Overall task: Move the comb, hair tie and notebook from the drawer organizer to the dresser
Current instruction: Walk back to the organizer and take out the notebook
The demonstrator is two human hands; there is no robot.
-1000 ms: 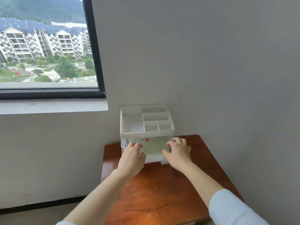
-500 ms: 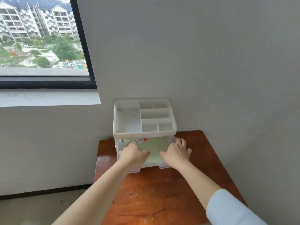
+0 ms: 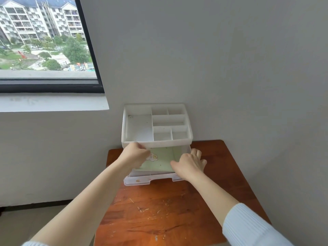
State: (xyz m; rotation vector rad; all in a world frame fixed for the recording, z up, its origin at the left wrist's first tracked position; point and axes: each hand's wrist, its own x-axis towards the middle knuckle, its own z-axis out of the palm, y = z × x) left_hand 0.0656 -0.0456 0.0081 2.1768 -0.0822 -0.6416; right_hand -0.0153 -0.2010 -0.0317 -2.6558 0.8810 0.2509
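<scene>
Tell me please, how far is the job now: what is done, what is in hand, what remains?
Done: the organizer's drawer is pulled open, showing the pale green notebook lying inside. In hand: the left hand reaches in at the notebook's far left corner, and the right hand rests at its right edge; it is not lifted yet. Left: nothing lies on the dresser yet. Comb and hair tie are not visible.

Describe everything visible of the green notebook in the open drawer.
The notebook lies flat in the pulled-out clear plastic drawer. Its pale green cover carries a small cartoon sticker near its left edge. The left hand covers its left side and the right hand its front right corner. No pages or binding show.
</scene>
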